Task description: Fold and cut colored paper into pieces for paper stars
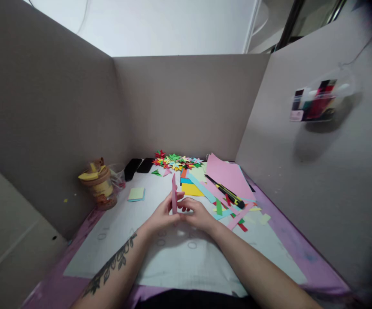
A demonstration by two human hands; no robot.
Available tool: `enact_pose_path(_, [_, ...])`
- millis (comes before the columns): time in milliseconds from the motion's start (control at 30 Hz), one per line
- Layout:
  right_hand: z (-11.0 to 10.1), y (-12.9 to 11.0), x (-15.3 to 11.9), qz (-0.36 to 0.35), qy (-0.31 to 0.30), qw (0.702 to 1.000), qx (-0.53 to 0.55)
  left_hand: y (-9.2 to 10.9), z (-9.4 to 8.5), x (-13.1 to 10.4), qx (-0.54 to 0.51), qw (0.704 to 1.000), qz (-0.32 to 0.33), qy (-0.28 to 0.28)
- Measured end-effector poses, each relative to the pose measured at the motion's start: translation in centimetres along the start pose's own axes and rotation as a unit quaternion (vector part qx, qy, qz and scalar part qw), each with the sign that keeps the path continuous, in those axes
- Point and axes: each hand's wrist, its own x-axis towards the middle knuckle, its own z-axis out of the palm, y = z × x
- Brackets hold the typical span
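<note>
At the bottom edge, black cloth (198, 299) is cut off, and the forearms cover some faint numbers on the white sheet (186, 268). Above it, the left hand (168, 213) is clamped on a thin pink paper piece (174, 195), upright and nearly edge-on, so its outline is hard to make out. The right hand (197, 213) curls just beside it; whether its fingers grip the paper, I cannot tell. Beyond, a yellow-and-black plastic cutter (226, 192) partly covers coloured paper strips (201, 187). Farther back, folded multicoloured paper stars (174, 162) overlap, hiding one another.
</note>
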Motion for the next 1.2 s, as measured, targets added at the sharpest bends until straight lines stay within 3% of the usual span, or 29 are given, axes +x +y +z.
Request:
enact_pose_path(167, [-0.3,-1.2,-0.2,-0.054,0.136,0.989,-0.005,0.2,0.0,0.0,0.005,1.0,0.017,0.005])
enact_pose_path(267, [-0.2,-2.4,-0.4,-0.098,0.175,0.979,-0.016,0.0,-0.1,-0.1,0.025,0.999,0.025,0.006])
enact_pose_path(500, [0.7,-4.2,-0.4,-0.152,0.181,0.971,-0.021,-0.1,0.0,-0.4,0.035,0.998,0.037,-0.041])
enact_pose_path(1200, [0.3,-3.9,-0.3,-0.121,0.189,0.975,-0.003,-0.1,-0.1,-0.4,0.044,0.996,0.015,-0.078])
